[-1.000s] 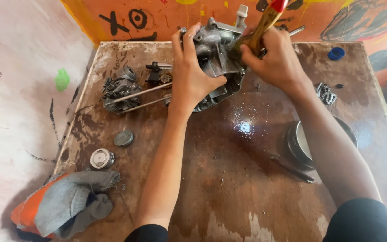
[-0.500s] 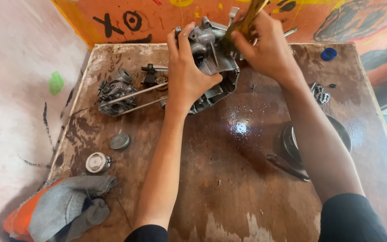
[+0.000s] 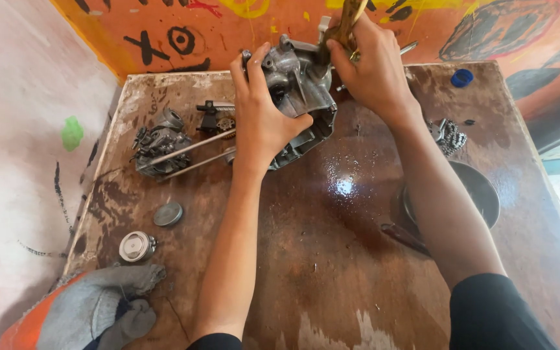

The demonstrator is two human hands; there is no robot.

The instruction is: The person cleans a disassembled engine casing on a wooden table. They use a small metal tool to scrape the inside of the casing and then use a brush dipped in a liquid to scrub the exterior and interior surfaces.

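Under both hands, far across the worn wooden table: a grey metal engine casing, tipped up on edge. Largest concern first — keep that casing from rocking. Left hand clamped over its near face, fingers hooked on the upper rim, thumb pressed to the lower edge; better held firm and low. Right hand closed round a wooden brush handle, bristles seemingly down behind the casing's top, not clearly seen. Short, light strokes judged best, wrist kept loose. Left of the left hand, a smaller engine part with two long rods. Right of the right forearm, a dark metal bowl and a chain. Nearer, left, two round caps and a grey rag.
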